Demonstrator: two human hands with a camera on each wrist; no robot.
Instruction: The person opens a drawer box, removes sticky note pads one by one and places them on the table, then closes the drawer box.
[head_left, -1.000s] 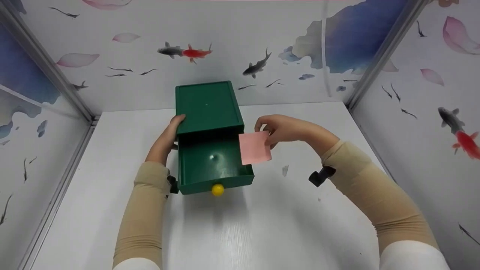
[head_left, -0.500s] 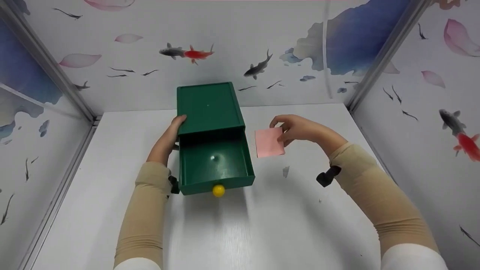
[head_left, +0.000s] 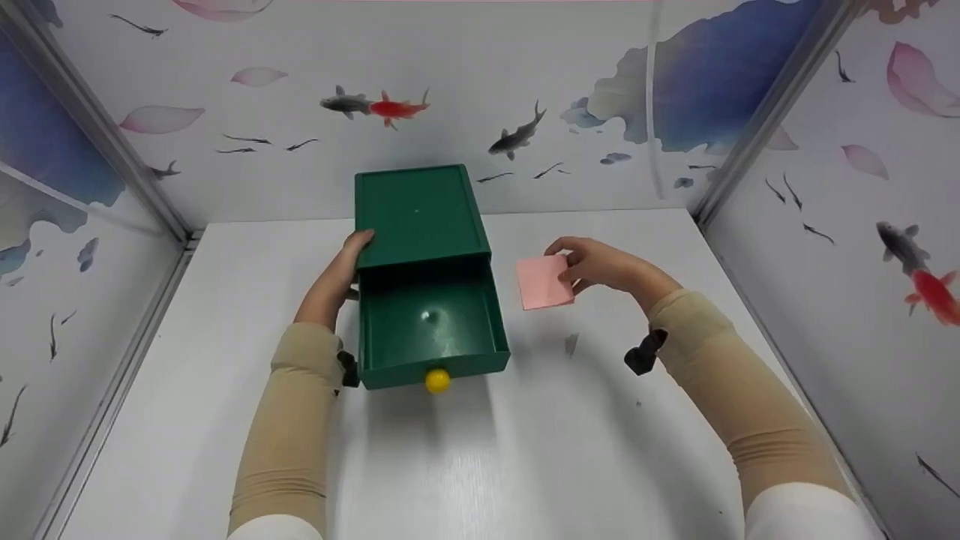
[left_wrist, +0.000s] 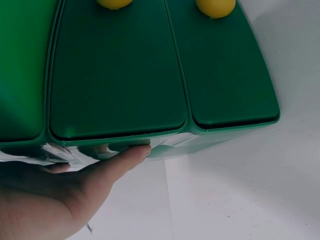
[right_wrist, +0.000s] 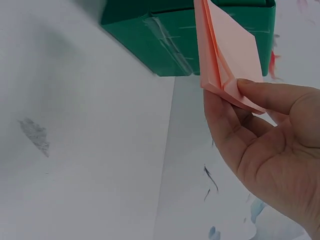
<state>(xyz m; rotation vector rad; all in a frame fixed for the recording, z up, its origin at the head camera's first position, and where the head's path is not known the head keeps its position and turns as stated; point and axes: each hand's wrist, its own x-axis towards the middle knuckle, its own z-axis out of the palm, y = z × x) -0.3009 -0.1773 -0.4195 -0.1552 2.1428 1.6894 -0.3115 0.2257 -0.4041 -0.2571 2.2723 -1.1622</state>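
Observation:
A green drawer cabinet (head_left: 420, 214) stands toward the back of the table, its top drawer (head_left: 435, 326) pulled out with nothing inside. On that drawer's front is a yellow knob (head_left: 437, 381). My left hand (head_left: 335, 277) rests against the cabinet's left side; in the left wrist view its straight fingers (left_wrist: 127, 159) lie along the side wall, beside two closed lower drawers (left_wrist: 115, 75). Right of the cabinet, my right hand (head_left: 600, 264) pinches a pink sticky note pad (head_left: 545, 282) between thumb and fingers. The right wrist view shows the pad's sheets (right_wrist: 235, 47) slightly parted.
The white table (head_left: 450, 480) extends in front of the cabinet, with a small grey mark (head_left: 571, 344) to its right. Patterned panels stand at the back (head_left: 262, 180), left and right, joined by metal corner posts (head_left: 780, 105).
My right hand has carried the sticky note pad rightward, from over the drawer's right edge to beside the cabinet, with little movement in the last half second. My left hand stays against the cabinet.

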